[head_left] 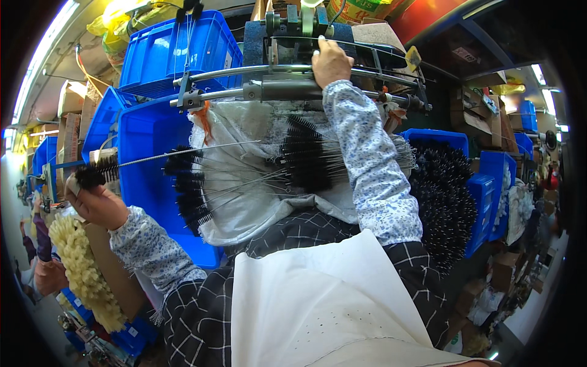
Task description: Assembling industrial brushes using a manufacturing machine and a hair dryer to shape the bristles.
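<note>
Out at the left, my left hand [101,205] is closed around the bristle end of a black wire-stemmed brush [98,173]. The brush's thin twisted stem points right, over the cloth on my lap. My right hand [332,62] reaches up to the machine [299,52], its fingers closed at a thin wire-like line in front of the rollers. Whether the fingers grip that line is not clear. Between my arms, bundles of similar brushes [306,156] lie on a whitish cloth [244,214], with more black bristle heads [189,189] at its left side.
A blue bin [153,140] stands left of my lap, below another blue crate [183,55]. A large mass of black brushes [440,196] fills the right side. Metal bars [220,93] cross in front of the machine. Pale yellow bundles [85,269] and another person's arm [49,275] are at far left.
</note>
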### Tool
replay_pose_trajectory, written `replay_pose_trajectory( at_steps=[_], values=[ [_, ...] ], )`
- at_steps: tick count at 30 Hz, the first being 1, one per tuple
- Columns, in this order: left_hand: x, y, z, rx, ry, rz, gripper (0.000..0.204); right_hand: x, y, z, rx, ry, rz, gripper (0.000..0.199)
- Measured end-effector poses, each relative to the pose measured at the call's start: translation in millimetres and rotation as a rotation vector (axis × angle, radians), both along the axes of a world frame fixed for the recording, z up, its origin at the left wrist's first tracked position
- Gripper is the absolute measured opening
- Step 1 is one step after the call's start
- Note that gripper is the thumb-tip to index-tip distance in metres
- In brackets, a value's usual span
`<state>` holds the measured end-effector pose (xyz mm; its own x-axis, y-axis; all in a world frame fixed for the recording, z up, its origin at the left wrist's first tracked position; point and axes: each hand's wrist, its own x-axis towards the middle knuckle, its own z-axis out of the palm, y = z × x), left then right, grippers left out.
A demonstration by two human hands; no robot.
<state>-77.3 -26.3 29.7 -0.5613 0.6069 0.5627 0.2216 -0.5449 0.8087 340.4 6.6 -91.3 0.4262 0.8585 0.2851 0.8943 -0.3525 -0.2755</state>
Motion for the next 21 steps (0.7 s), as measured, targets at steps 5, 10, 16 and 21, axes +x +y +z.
replay_pose_trajectory(
  at_steps=[5, 10, 16, 21],
  values=[
    [28, 3, -1, -0.044, -0.125, -0.105, 0.024, 4, -6, 3, 0.021, -0.066, 0.012, 0.029],
    [19, 5, -4, -0.049, -0.157, -0.147, 0.024, 52, -22, 0, -0.024, -0.071, 0.008, 0.035],
    [43, 1, -21, -0.090, 1.065, 0.214, 0.028, 108, -18, 5, -0.102, 0.010, 0.018, 0.029],
    [101, 11, -42, -0.283, 0.119, -0.422, 0.025, 142, -24, 16, -0.286, -0.294, 0.031, 0.027]
  ],
)
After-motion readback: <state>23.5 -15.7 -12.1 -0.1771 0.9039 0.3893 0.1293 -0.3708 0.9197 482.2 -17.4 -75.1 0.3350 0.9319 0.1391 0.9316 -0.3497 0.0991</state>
